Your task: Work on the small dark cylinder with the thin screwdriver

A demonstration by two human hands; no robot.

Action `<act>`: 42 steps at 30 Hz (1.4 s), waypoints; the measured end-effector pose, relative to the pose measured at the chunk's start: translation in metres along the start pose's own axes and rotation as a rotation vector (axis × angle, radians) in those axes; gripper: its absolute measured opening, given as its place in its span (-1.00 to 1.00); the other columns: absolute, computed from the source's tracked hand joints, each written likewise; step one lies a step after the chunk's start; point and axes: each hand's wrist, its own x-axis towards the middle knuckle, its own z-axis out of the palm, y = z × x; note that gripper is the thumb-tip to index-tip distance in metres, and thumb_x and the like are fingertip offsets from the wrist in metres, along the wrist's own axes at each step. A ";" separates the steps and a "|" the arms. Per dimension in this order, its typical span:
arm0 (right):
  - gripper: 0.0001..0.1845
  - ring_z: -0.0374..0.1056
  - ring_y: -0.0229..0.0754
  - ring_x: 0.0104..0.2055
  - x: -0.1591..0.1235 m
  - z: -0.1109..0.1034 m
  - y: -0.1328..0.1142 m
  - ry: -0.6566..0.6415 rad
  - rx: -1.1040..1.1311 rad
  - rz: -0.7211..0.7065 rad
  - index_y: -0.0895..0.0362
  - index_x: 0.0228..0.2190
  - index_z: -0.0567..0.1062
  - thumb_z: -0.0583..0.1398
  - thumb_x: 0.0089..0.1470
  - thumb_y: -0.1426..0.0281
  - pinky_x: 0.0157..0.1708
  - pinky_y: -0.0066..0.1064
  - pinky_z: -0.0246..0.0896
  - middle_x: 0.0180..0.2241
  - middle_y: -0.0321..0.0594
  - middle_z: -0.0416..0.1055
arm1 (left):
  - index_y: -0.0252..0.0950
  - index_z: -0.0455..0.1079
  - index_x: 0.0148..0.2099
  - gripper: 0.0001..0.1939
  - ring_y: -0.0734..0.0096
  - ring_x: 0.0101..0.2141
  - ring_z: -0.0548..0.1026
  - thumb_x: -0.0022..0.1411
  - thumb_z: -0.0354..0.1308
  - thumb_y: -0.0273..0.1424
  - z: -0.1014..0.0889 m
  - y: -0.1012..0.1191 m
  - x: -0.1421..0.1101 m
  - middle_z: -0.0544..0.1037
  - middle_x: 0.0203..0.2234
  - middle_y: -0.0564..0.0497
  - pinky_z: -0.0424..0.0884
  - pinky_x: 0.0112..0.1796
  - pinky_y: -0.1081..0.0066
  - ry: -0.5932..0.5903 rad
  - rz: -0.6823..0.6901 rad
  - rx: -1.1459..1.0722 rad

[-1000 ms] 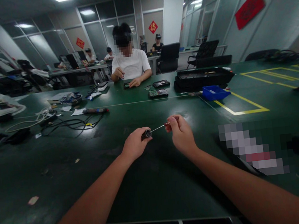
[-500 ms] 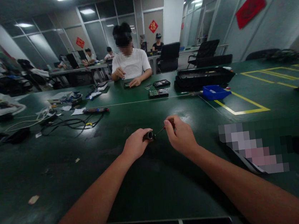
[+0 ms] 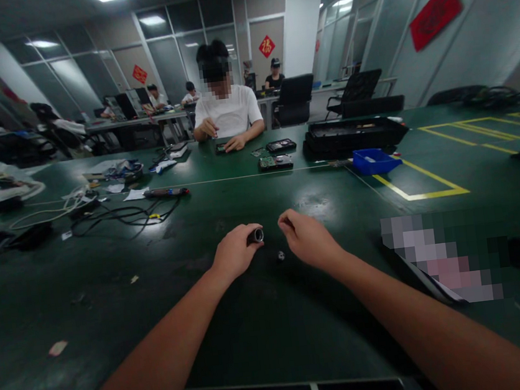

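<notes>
Tube (image 3: 252,236) pinched in the left grip (image 3: 233,252), open end facing right, over the near desk (image 3: 239,341); looks stiff, light, perhaps slippery, best taken round its sides. Right grip (image 3: 310,237) alongside, fingers drawn together, contents impossible to tell. Small dark piece (image 3: 281,256) between them, slightly nearer.

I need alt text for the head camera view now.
Left hand grips a dark tube, open end toward the right hand; a small round part sits between them on a green table, opposite someone in white.
</notes>
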 end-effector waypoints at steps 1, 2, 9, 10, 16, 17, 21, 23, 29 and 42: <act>-0.83 0.39 -0.14 -0.36 0.000 0.000 0.000 -0.082 -0.040 0.022 0.09 -0.26 0.50 0.09 0.23 0.39 -0.42 -0.35 0.10 -0.35 -0.17 0.53 | -0.12 0.45 0.12 -0.60 0.19 -0.07 0.52 0.23 0.26 -0.37 0.000 0.000 0.000 0.57 -0.05 -0.02 0.41 -0.08 0.25 0.002 0.004 -0.001; -0.84 0.40 -0.14 -0.37 0.000 -0.001 0.001 -0.163 -0.073 0.041 0.07 -0.28 0.53 0.13 0.20 0.36 -0.45 -0.36 0.09 -0.36 -0.18 0.54 | -0.12 0.45 0.12 -0.61 0.19 -0.07 0.52 0.23 0.26 -0.37 0.001 -0.001 0.000 0.56 -0.04 -0.02 0.41 -0.07 0.25 0.003 0.008 -0.001; -0.87 0.46 -0.10 -0.36 -0.004 0.001 0.001 -0.438 -0.100 0.058 0.00 -0.32 0.64 0.28 0.08 0.28 -0.48 -0.35 0.14 -0.34 -0.20 0.59 | -0.11 0.44 0.12 -0.60 0.19 -0.08 0.52 0.23 0.26 -0.36 0.001 -0.001 -0.001 0.56 -0.04 -0.02 0.41 -0.08 0.23 -0.004 -0.005 0.002; -0.89 0.46 -0.10 -0.36 -0.004 0.003 0.001 -0.437 -0.090 0.058 -0.01 -0.33 0.64 0.29 0.08 0.30 -0.48 -0.35 0.15 -0.35 -0.21 0.59 | -0.10 0.44 0.12 -0.60 0.19 -0.08 0.52 0.23 0.26 -0.36 0.001 -0.001 -0.001 0.56 -0.04 -0.02 0.41 -0.09 0.24 -0.005 -0.005 0.002; -0.87 0.48 -0.11 -0.28 -0.002 0.007 0.001 -0.245 0.013 -0.064 0.00 -0.28 0.64 0.26 0.15 0.32 -0.33 -0.32 0.25 -0.28 -0.24 0.60 | -0.10 0.46 0.09 -0.62 0.21 -0.09 0.52 0.21 0.26 -0.39 0.000 0.001 0.000 0.57 -0.09 -0.01 0.41 -0.08 0.26 0.005 0.001 -0.045; -0.86 0.48 -0.12 -0.26 -0.002 0.007 0.001 -0.204 0.035 -0.078 0.00 -0.26 0.63 0.25 0.16 0.33 -0.30 -0.32 0.26 -0.27 -0.25 0.60 | -0.10 0.46 0.08 -0.63 0.22 -0.09 0.52 0.22 0.26 -0.40 0.000 0.002 -0.001 0.57 -0.09 -0.01 0.41 -0.07 0.26 0.006 0.005 -0.060; -0.83 0.48 -0.15 -0.27 -0.003 0.004 -0.004 -0.098 0.111 -0.095 0.01 -0.21 0.62 0.22 0.20 0.38 -0.27 -0.34 0.28 -0.26 -0.28 0.61 | -0.11 0.48 0.04 -0.67 0.25 -0.12 0.52 0.22 0.25 -0.41 -0.002 0.007 -0.001 0.57 -0.13 0.00 0.42 -0.08 0.28 -0.006 0.043 -0.117; -0.83 0.47 -0.16 -0.26 -0.003 0.004 -0.004 -0.067 0.118 -0.106 0.03 -0.21 0.62 0.22 0.20 0.38 -0.26 -0.33 0.29 -0.24 -0.26 0.61 | -0.12 0.49 0.04 -0.67 0.27 -0.12 0.51 0.22 0.25 -0.43 -0.002 0.010 -0.002 0.57 -0.13 0.00 0.42 -0.08 0.29 -0.011 0.076 -0.155; -0.83 0.45 -0.17 -0.23 -0.004 0.008 -0.004 -0.033 0.120 -0.191 0.06 -0.21 0.62 0.22 0.20 0.42 -0.21 -0.33 0.29 -0.24 -0.21 0.57 | -0.15 0.49 0.05 -0.67 0.29 -0.12 0.51 0.22 0.22 -0.46 -0.002 0.016 -0.004 0.57 -0.13 0.00 0.41 -0.07 0.31 -0.030 0.146 -0.215; -0.86 0.42 -0.19 -0.30 -0.004 0.006 -0.008 0.028 0.153 -0.038 0.08 -0.25 0.56 0.31 0.11 0.35 -0.32 -0.37 0.25 -0.32 -0.24 0.54 | -0.17 0.49 0.06 -0.67 0.29 -0.14 0.51 0.24 0.23 -0.43 -0.006 0.019 -0.005 0.57 -0.13 -0.02 0.42 -0.09 0.31 -0.046 0.159 -0.228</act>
